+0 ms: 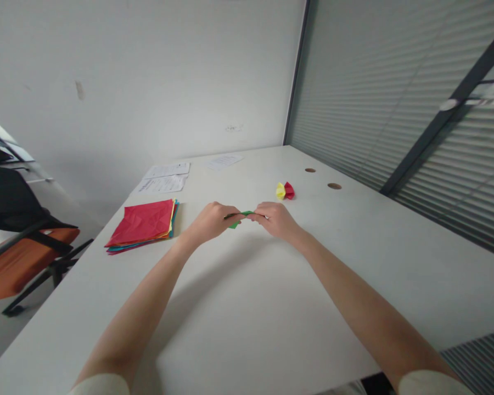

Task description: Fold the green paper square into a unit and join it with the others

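Note:
Between my two hands, a little above the table, is a narrow folded piece of green paper (247, 213). My left hand (214, 220) pinches its left part, where a green flap hangs below the fingers. On the other side my right hand (276, 218) pinches the right end between thumb and fingers. Much of the paper is hidden by the fingers, so its full shape cannot be made out. Beyond my right hand, a folded yellow paper piece (280, 191) and a folded red paper piece (288, 191) lie side by side, touching.
To the left lies a stack of coloured paper sheets (144, 222), red on top. Printed sheets (164, 178) rest near the wall. Two round holes (334, 186) pierce the white table (247, 318) at the right. An orange-seated chair (28, 263) stands left; blinds (395, 93) line the right side.

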Demonstrator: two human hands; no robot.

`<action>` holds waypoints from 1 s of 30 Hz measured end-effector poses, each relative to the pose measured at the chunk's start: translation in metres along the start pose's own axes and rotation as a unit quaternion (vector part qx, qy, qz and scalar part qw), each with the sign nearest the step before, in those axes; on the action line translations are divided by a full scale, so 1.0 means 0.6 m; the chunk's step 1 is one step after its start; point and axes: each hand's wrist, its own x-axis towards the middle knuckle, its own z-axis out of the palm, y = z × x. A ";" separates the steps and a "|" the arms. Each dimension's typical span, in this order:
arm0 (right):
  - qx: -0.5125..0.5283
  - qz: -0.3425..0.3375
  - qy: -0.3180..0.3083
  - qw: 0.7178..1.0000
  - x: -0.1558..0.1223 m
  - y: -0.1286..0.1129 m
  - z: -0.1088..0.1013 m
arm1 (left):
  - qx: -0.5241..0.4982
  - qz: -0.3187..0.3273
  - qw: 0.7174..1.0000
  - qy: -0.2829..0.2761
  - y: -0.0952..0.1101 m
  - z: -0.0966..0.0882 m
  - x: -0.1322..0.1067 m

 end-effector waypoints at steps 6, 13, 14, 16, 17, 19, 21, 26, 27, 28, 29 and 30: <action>0.022 0.027 0.005 0.999 0.000 -0.008 -0.007 | 0.012 -0.013 1.000 -0.022 -0.007 -0.008 -0.002; 0.023 0.018 0.008 1.000 0.003 -0.011 -0.006 | 0.015 0.006 0.999 -0.029 -0.005 -0.003 -0.001; 0.019 0.011 0.008 1.000 0.003 -0.008 -0.005 | 0.006 0.004 1.000 -0.029 -0.004 -0.003 -0.001; 0.010 0.002 0.008 1.000 0.004 -0.004 -0.003 | -0.008 -0.008 1.000 -0.025 -0.004 -0.005 -0.002; 0.008 0.003 0.011 1.000 0.004 -0.002 -0.004 | -0.011 -0.016 1.000 -0.023 -0.005 -0.006 -0.002; 0.014 0.009 0.020 1.000 0.004 0.001 -0.005 | -0.019 -0.032 0.999 -0.021 -0.009 -0.009 -0.003; 0.024 0.012 0.028 0.999 0.005 0.001 -0.008 | -0.037 -0.041 0.998 -0.024 -0.014 -0.011 -0.004; 0.048 0.012 0.029 0.998 0.005 -0.001 -0.009 | -0.065 -0.040 0.997 -0.026 -0.023 -0.011 -0.003; 0.050 0.016 0.029 0.998 0.004 0.000 -0.009 | -0.068 -0.044 0.996 -0.022 -0.023 -0.012 -0.003; 0.052 0.022 0.028 0.998 0.004 0.001 -0.009 | -0.072 -0.049 0.996 -0.020 -0.023 -0.013 -0.002; 0.054 0.029 0.028 0.998 0.004 0.002 -0.010 | -0.079 -0.056 0.995 -0.021 -0.022 -0.014 -0.002; 0.058 0.036 0.027 0.997 0.003 0.004 -0.010 | -0.090 -0.064 0.994 -0.024 -0.022 -0.016 -0.003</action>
